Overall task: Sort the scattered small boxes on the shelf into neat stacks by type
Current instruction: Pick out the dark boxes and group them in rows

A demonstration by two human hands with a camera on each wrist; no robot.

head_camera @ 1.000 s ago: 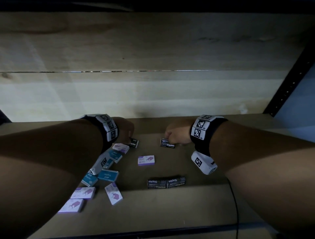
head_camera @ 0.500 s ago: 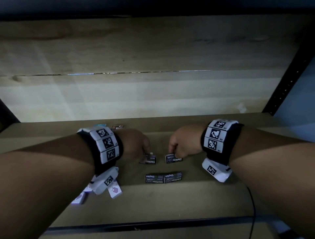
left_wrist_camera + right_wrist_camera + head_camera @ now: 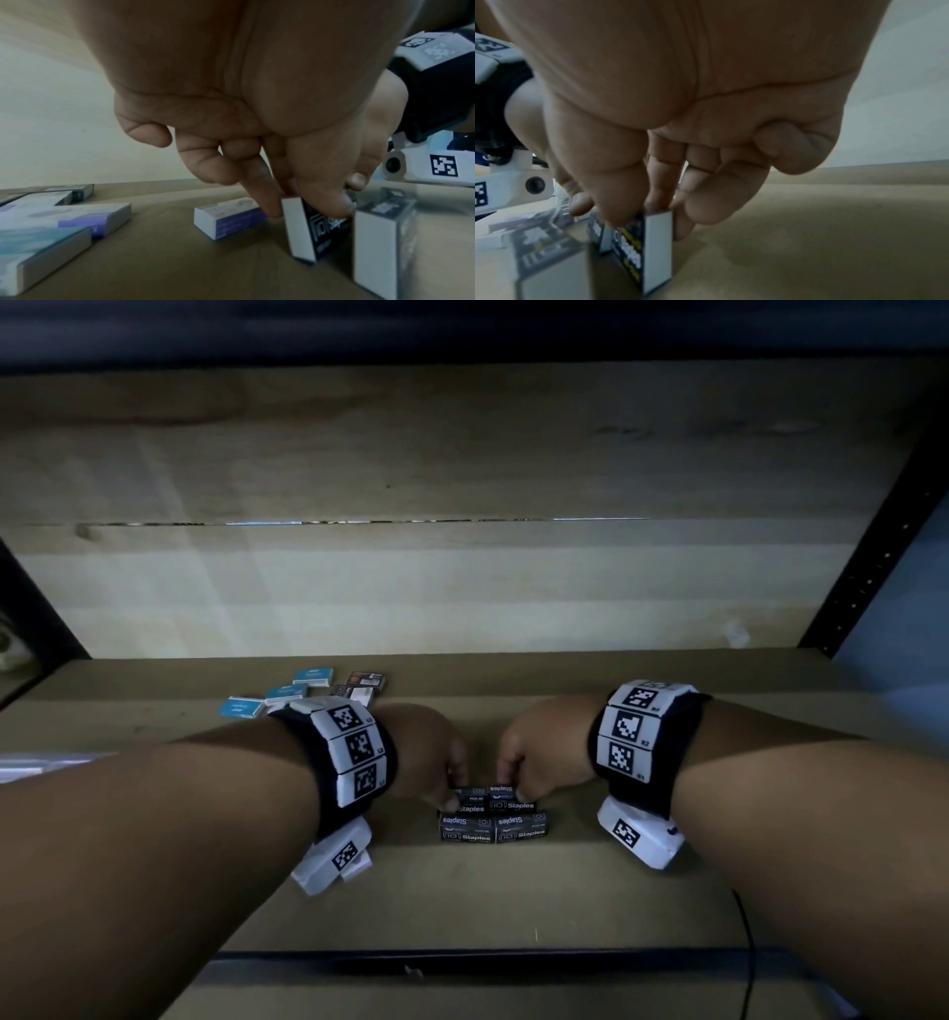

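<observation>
A: Both hands have come closer together and nearer the front since a second ago. Left hand [image 3: 429, 752] pinches a small black cardboard staples box with white ends [image 3: 312, 229], thumb on its printed face, forefinger behind, box tilted on one edge on the shelf.

B: Right hand [image 3: 539, 752]?

A: Same grip: thumb and fingers pinch a second black staples box [image 3: 647, 251], upright on its long edge. The two held boxes now sit side by side, touching, just behind the pair of black staples boxes [image 3: 494, 828] lying end to end near the front of the brown cardboard-covered shelf [image 3: 513, 906]. Earlier they were well apart at the back.

B: Other boxes?

A: Flat blue cardboard boxes [image 3: 277, 695] and a dark box with a white label [image 3: 365, 680] lie behind the left wrist, newly in view. Left wrist view shows purple-and-white flat boxes [image 3: 228, 217] beside the hand, blurred. Matte shelf surface, pale wood plank back wall [image 3: 462, 588].

B: Wrists?

A: Black bands with white marker tiles [image 3: 357, 752] on both.
</observation>
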